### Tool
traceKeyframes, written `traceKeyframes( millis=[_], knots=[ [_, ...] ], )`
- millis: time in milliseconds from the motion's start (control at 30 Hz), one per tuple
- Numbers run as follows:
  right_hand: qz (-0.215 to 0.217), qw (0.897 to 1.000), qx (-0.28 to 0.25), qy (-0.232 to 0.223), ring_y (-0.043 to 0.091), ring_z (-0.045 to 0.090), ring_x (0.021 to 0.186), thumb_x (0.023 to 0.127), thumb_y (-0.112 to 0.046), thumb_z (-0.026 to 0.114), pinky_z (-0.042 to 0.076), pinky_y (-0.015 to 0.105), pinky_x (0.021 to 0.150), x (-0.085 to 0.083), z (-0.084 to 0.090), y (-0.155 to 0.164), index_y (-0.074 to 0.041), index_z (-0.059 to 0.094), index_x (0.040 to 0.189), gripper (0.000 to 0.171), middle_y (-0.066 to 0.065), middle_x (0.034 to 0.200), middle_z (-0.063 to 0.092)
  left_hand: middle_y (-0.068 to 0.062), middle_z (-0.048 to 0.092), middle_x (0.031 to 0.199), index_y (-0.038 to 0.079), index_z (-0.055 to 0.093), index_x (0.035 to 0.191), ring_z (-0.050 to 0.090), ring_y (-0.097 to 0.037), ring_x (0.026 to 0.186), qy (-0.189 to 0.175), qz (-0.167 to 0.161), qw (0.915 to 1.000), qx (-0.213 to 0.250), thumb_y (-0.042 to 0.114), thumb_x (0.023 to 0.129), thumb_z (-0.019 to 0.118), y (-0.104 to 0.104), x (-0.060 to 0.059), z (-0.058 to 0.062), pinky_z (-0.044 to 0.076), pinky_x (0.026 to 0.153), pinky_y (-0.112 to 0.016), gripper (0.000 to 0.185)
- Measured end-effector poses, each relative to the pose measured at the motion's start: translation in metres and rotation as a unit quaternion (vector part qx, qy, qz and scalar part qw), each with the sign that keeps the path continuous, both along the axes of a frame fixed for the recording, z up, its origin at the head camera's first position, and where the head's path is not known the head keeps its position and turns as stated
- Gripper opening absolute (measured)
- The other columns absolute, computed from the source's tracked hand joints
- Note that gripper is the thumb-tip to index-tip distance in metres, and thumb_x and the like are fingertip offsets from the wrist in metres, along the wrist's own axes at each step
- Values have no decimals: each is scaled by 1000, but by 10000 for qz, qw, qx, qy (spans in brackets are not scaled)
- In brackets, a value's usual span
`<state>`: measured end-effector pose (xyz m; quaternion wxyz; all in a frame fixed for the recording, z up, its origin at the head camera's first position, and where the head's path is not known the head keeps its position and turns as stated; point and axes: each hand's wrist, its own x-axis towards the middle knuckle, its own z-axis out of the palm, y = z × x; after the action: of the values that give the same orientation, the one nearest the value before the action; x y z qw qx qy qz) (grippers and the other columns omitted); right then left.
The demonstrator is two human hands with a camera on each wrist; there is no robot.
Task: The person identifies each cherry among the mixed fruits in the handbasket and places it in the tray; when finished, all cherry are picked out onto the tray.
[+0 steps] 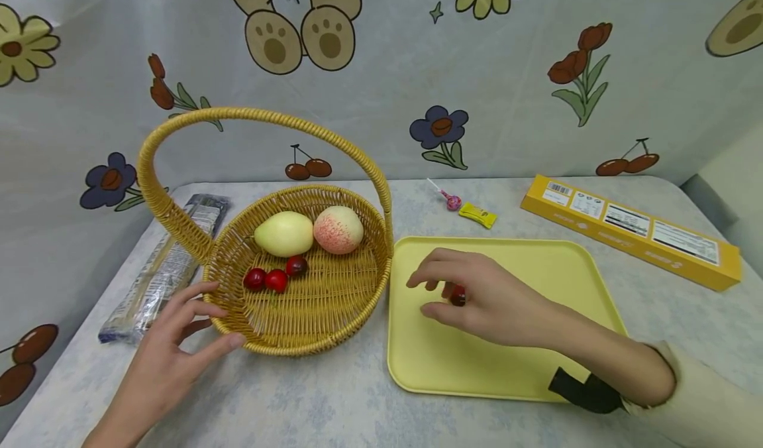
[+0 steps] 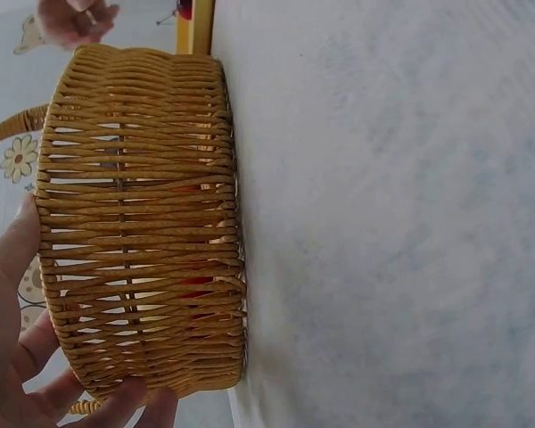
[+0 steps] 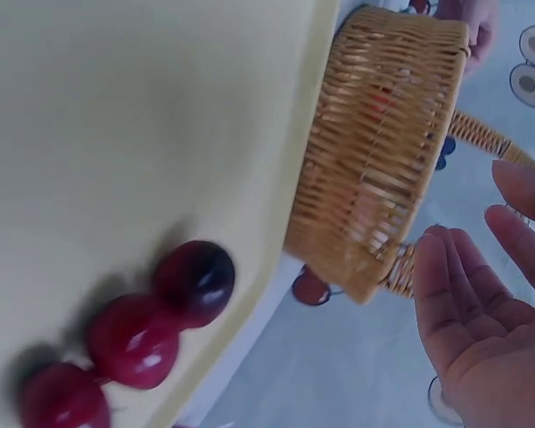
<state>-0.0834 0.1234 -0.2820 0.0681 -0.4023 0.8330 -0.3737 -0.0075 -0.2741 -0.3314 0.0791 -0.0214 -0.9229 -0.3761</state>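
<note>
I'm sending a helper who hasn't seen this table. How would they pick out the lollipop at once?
Start at the yellow tray right of the wicker basket. Just behind the tray's far left corner, on the table toward the flowered backdrop, lies the lollipop. It sits left of a small yellow wrapped candy, apart from it, and alone has a thin white stick and a round pink head.

Three dark red cherries lie in a row on the yellow tray. The wicker basket sits just beside its edge. The right hand hovers with fingers relaxed.
</note>
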Motion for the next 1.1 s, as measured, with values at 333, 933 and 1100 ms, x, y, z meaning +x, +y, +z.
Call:
traceKeyframes(
  millis=[333, 933, 1100],
  knots=[
    [653, 9939, 351, 817, 12, 58, 98, 87, -9, 73, 52, 28, 82, -22, 14, -72, -11, 69, 117, 31, -1, 116, 62, -6, 43, 139, 7, 63, 100, 41, -15, 121, -46, -16, 10000, 40, 16, 83, 82, -4, 0, -2, 47, 82, -5, 27],
    [1544, 9752, 1579, 138, 16, 51, 120, 90, -9, 70, 41, 18, 99, -75, -5, -166, -7, 63, 129, 39, 5, 129, 59, -6, 42, 138, 6, 62, 99, 41, -21, 122, -155, -77, 9998, 131, 17, 83, 82, -2, -3, 1, 41, 84, 0, 28],
    [1678, 9637, 2077, 72, 10, 48, 124, 91, -9, 67, 37, 18, 103, -79, -12, -177, -12, 60, 135, 45, -1, 133, 57, -8, 42, 138, 5, 61, 101, 42, -29, 123, -221, -95, 9996, 152, 18, 84, 81, -2, -4, 2, 42, 84, 0, 29]
  ],
)
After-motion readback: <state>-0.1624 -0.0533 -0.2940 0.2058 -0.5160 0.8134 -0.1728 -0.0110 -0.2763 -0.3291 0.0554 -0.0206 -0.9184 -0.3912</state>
